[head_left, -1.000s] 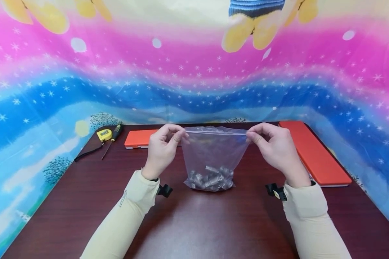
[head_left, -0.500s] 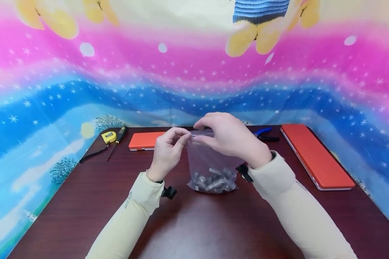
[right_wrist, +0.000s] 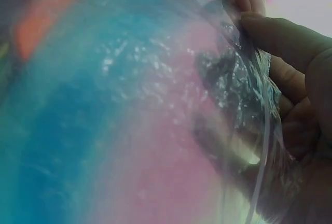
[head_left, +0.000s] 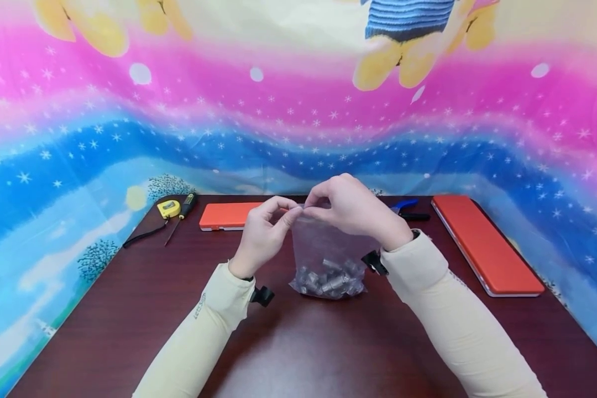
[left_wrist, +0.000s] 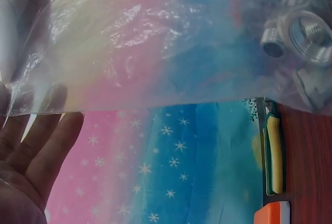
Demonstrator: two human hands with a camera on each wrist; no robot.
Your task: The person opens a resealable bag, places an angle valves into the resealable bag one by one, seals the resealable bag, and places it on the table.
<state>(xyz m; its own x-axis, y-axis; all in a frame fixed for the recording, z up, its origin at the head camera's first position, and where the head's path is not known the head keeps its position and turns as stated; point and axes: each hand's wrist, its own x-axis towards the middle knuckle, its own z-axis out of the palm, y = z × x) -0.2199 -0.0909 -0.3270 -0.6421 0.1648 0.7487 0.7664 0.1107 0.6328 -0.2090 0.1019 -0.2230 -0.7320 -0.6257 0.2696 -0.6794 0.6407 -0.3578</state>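
Observation:
A clear plastic zip bag (head_left: 323,243) stands upright on the dark wooden table (head_left: 298,342), with several threaded metal fittings (head_left: 328,281) heaped in its bottom. My left hand (head_left: 266,232) pinches the bag's top edge at its left end. My right hand (head_left: 350,210) has crossed over and pinches the same top edge just beside the left fingers. In the left wrist view the bag film (left_wrist: 150,53) and the fittings (left_wrist: 303,32) fill the frame. The right wrist view shows fingers (right_wrist: 282,42) pressed on the bag's seal strip (right_wrist: 262,146).
An orange case (head_left: 226,215) lies at the back left, a longer orange case (head_left: 485,246) along the right edge. A yellow tape measure (head_left: 169,209) and a screwdriver (head_left: 181,213) sit at the back left corner. Blue-handled pliers (head_left: 408,209) lie behind my right hand.
My right hand let go of the bag's right corner and moved left across the top edge until it met my left hand. The left hand stayed in place.

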